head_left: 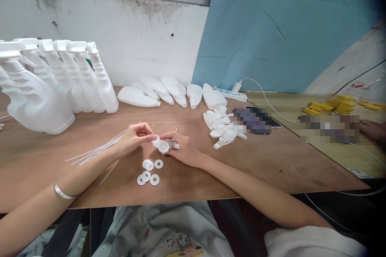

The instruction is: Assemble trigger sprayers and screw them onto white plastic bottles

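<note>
My left hand [135,135] pinches a small white ring [155,140] between thumb and fingertips. It is right beside the round collar of a white spray trigger head [163,147]. My right hand [187,150] is closed around that trigger head, its round end facing left toward the ring. Whether ring and collar touch, I cannot tell. Below my hands lie several flat white washers [151,180], some overlapping. Thin white dip tubes [96,150] lie in a loose bundle, partly covered by my left forearm.
Several upright white spray bottles [104,88] line the left. White bottles [137,96] lie along the wall. Right of my hands is a pile of white trigger heads [224,128], near a phone [256,120] and a power strip [232,94]. Yellow pieces [334,106] and another person's hand [374,129] are far right.
</note>
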Demonstrator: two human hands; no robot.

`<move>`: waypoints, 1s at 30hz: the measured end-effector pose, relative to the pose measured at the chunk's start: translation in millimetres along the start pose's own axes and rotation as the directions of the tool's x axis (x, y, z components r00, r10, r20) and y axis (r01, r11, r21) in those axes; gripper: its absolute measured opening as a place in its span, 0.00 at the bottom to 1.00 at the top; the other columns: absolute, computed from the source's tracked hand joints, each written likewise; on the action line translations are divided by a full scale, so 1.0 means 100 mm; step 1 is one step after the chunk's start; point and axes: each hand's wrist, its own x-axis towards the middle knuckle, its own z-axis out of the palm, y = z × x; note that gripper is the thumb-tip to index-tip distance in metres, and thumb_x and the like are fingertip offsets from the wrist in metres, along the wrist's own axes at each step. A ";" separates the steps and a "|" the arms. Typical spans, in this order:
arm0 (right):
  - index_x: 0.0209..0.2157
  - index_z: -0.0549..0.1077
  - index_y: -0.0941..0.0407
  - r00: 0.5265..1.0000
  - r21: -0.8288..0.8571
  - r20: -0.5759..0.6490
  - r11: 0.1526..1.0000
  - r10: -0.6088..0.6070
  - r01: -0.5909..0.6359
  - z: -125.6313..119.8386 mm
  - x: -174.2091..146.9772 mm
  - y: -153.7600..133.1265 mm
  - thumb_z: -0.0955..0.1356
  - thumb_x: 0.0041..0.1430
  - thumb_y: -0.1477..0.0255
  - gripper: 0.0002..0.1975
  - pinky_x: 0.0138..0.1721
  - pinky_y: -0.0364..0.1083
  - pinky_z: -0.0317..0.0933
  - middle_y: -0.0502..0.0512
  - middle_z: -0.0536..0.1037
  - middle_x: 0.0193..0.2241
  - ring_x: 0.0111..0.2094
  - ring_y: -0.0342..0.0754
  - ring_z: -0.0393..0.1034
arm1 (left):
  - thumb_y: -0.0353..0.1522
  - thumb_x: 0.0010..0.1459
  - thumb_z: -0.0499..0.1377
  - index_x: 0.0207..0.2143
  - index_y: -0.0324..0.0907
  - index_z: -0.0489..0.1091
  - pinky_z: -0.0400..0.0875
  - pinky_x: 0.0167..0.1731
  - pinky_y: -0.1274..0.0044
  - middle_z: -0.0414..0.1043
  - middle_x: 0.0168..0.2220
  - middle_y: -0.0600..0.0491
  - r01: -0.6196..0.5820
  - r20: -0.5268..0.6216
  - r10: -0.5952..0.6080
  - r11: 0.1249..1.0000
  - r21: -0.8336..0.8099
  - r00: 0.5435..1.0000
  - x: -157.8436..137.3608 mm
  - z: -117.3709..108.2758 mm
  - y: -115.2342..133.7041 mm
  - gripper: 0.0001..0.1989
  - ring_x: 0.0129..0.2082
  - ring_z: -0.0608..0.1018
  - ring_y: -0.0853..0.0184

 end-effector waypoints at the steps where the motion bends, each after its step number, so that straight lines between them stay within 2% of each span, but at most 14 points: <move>1: 0.40 0.67 0.54 1.000 0.005 -0.004 1.000 -0.017 0.017 0.03 -0.01 -0.02 0.70 0.49 0.71 0.14 0.38 0.43 0.62 0.50 0.75 0.37 0.37 0.44 0.70 | 0.40 0.42 0.65 0.23 0.37 0.63 0.65 0.26 0.79 0.70 0.24 0.55 -0.003 0.005 0.003 1.000 -0.004 1.000 0.00 0.00 -0.01 0.17 0.24 0.71 0.72; 4: 0.37 0.68 0.55 0.999 0.014 -0.027 1.000 -0.021 0.022 0.07 -0.01 -0.05 0.70 0.49 0.69 0.13 0.37 0.43 0.62 0.50 0.75 0.35 0.36 0.44 0.70 | 0.40 0.42 0.65 0.23 0.37 0.63 0.65 0.25 0.80 0.69 0.24 0.55 0.002 0.038 -0.002 1.000 -0.003 0.999 0.00 0.02 -0.02 0.17 0.24 0.71 0.73; 11: 0.36 0.68 0.55 0.997 0.030 0.000 0.996 0.079 -0.079 0.06 0.01 -0.06 0.70 0.49 0.67 0.13 0.36 0.43 0.61 0.49 0.74 0.35 0.36 0.44 0.69 | 0.40 0.42 0.64 0.23 0.38 0.64 0.65 0.24 0.80 0.68 0.23 0.56 -0.004 0.073 0.003 1.000 0.013 0.997 -0.01 0.02 -0.01 0.16 0.23 0.70 0.73; 15: 0.38 0.68 0.55 0.995 0.076 0.004 0.992 0.102 -0.102 0.06 0.01 -0.06 0.70 0.48 0.67 0.15 0.36 0.43 0.61 0.49 0.75 0.35 0.35 0.44 0.69 | 0.40 0.43 0.64 0.24 0.38 0.64 0.65 0.26 0.79 0.68 0.25 0.55 -0.011 0.145 0.003 0.999 0.052 0.989 0.01 0.01 -0.05 0.16 0.25 0.70 0.72; 19: 0.39 0.67 0.54 0.995 0.086 0.021 0.991 0.098 -0.100 0.04 0.01 -0.06 0.70 0.49 0.68 0.15 0.37 0.43 0.61 0.49 0.75 0.36 0.36 0.44 0.70 | 0.40 0.45 0.63 0.25 0.38 0.64 0.66 0.27 0.79 0.67 0.26 0.56 -0.045 0.149 0.036 0.997 0.058 0.988 0.01 0.02 -0.08 0.15 0.26 0.70 0.72; 22: 0.40 0.67 0.54 0.998 0.093 0.037 0.994 0.050 -0.054 0.01 0.00 -0.05 0.70 0.49 0.69 0.15 0.39 0.43 0.61 0.48 0.75 0.36 0.37 0.43 0.69 | 0.40 0.48 0.61 0.26 0.38 0.63 0.65 0.25 0.80 0.66 0.26 0.56 -0.067 0.175 0.051 0.994 0.088 0.983 -0.02 0.02 -0.06 0.14 0.24 0.70 0.73; 25: 0.39 0.68 0.53 0.999 0.061 0.045 0.998 -0.004 0.002 -0.01 -0.01 -0.02 0.69 0.51 0.69 0.11 0.37 0.42 0.61 0.47 0.75 0.35 0.34 0.42 0.69 | 0.39 0.50 0.60 0.29 0.39 0.64 0.66 0.27 0.79 0.66 0.30 0.54 -0.206 0.227 0.158 0.957 0.206 0.961 -0.04 0.01 -0.04 0.12 0.26 0.70 0.72; 28: 0.37 0.69 0.53 0.996 0.030 0.052 0.997 -0.068 0.066 -0.02 -0.02 0.03 0.68 0.53 0.69 0.08 0.36 0.42 0.62 0.47 0.75 0.34 0.33 0.42 0.70 | 0.37 0.48 0.61 0.32 0.39 0.66 0.66 0.35 0.76 0.67 0.34 0.51 -0.438 0.290 0.345 0.816 0.378 0.893 -0.06 0.01 -0.04 0.12 0.33 0.71 0.69; 30: 0.37 0.68 0.53 0.991 0.040 0.051 0.991 -0.126 0.124 -0.02 -0.02 0.05 0.67 0.54 0.69 0.07 0.37 0.43 0.63 0.48 0.75 0.34 0.34 0.43 0.70 | 0.35 0.49 0.61 0.32 0.39 0.66 0.65 0.37 0.76 0.68 0.35 0.50 -0.533 0.310 0.434 0.713 0.455 0.846 -0.06 0.02 -0.04 0.10 0.35 0.71 0.68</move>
